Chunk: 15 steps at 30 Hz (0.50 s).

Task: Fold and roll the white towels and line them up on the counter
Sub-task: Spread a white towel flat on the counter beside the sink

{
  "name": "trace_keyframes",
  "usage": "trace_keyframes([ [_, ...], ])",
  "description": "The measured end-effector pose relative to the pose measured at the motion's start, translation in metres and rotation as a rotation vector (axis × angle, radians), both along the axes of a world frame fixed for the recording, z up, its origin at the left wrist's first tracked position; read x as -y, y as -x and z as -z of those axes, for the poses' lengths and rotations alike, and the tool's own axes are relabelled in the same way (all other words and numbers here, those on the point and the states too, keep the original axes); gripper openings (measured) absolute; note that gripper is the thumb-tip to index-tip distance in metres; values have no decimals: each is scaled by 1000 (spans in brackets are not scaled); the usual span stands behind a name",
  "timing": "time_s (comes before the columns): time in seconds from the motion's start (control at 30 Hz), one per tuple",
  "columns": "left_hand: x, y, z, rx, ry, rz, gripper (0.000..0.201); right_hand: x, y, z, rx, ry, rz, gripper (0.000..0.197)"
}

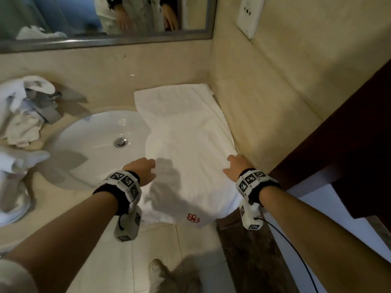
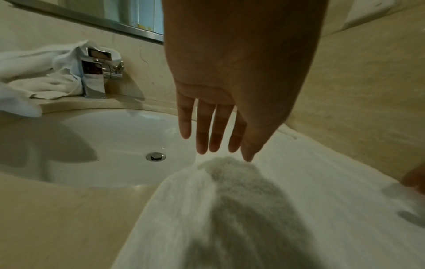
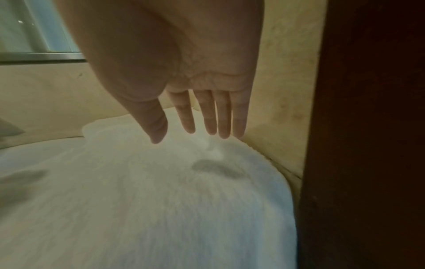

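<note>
A white towel (image 1: 186, 142) with a small red flower mark (image 1: 193, 218) lies flat and lengthwise on the counter, right of the sink, its near end draped over the front edge. My left hand (image 1: 142, 169) hovers above the towel's (image 2: 264, 209) left edge, fingers (image 2: 202, 131) straight and holding nothing. My right hand (image 1: 236, 166) is over the towel's (image 3: 149, 200) right edge by the side wall, fingers (image 3: 211, 116) straight, palm down, just above the cloth. Several crumpled white towels (image 1: 20, 115) are heaped around the tap on the left.
A white oval sink (image 1: 99, 144) with a chrome drain sits left of the towel. The chrome tap (image 2: 94, 74) stands behind it. Tiled walls close the back and right. A dark wooden door frame (image 3: 368, 127) is on the right. A mirror (image 1: 101, 20) hangs above.
</note>
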State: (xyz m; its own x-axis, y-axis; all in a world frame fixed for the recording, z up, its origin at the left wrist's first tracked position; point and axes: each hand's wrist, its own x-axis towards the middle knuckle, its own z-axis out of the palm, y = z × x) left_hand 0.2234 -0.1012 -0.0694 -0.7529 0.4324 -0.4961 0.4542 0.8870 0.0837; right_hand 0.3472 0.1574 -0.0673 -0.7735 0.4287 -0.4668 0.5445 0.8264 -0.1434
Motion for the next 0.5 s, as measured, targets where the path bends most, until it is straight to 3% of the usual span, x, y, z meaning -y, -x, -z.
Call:
trace_keyframes([
  [0.13, -3, 39, -6, -1, -60, -61, 46, -11, 46, -10, -26, 22, 66, 50],
  [0.37, -29, 154, -14, 18, -164, -129, 52, -29, 151, -17, -175, 67, 188, 49],
  [0.5, -44, 204, -5, 51, -258, -229, 54, -40, 201, -13, -345, 93, 307, 31],
])
